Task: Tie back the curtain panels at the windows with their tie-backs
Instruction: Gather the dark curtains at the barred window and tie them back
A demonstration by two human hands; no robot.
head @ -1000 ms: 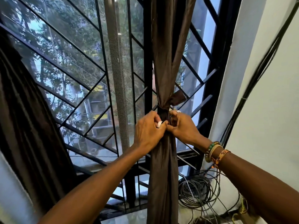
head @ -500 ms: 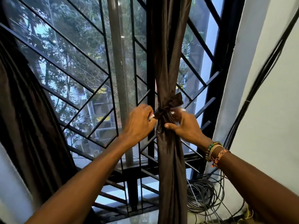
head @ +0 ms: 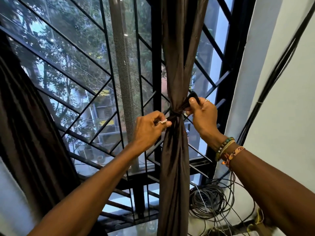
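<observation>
Two hands are closed on the ends of a dark brown tie-back, which is knotted around the gathered brown curtain panel hanging in front of the black window grille. The left end, with a small white piece at its tip, is pinched by the left hand just beside the knot. The right end is gripped by the right hand and held up and out. Beaded and woven bracelets are worn on the right wrist. A second dark curtain is seen at far left, and coiled cables lie near the white wall.
</observation>
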